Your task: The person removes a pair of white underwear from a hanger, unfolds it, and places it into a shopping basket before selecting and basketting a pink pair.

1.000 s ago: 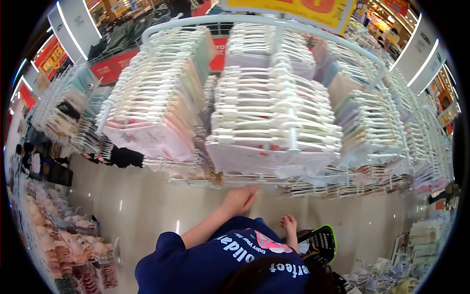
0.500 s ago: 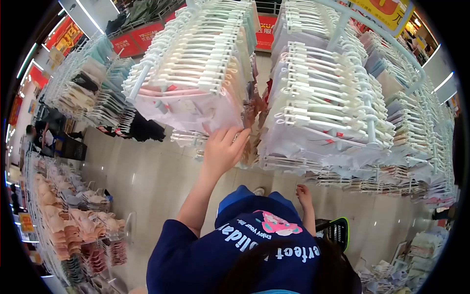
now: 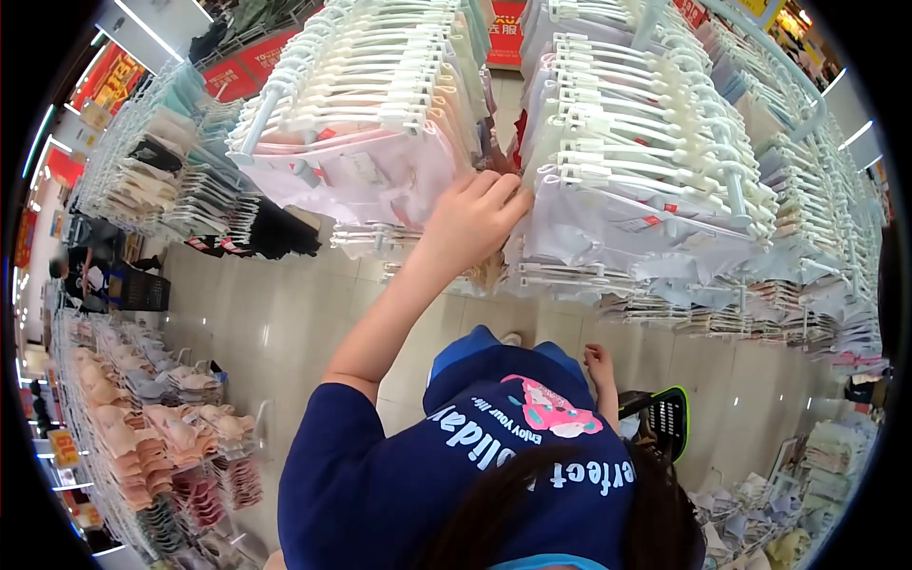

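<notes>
My left hand (image 3: pixel 478 220) reaches up to the right edge of the pale pink garments (image 3: pixel 366 180) on the left rack arm. Its fingers are bent together at the gap between two hanging rows, and whatever lies under the fingertips is hidden. Just right of the fingertips hang pale lilac garments (image 3: pixel 627 233) on white hangers (image 3: pixel 632 123). Low beside my body, my right hand (image 3: pixel 598 361) is loosely curled, fingers slightly apart, nothing seen in it. A black basket with a green rim (image 3: pixel 670 423) is by my right forearm.
More garment racks stand at the far left (image 3: pixel 157 176) and right (image 3: pixel 817 218). Peach and pink bras (image 3: pixel 171 432) hang at the lower left. A person (image 3: pixel 87 271) is near a dark basket (image 3: pixel 142 288) at the left edge. Shiny floor (image 3: pixel 313 304) shows below the racks.
My left hand has risen from below the racks to the pink garments, then moved right to the gap between the rows. The racks now appear closer. My right hand remains low.
</notes>
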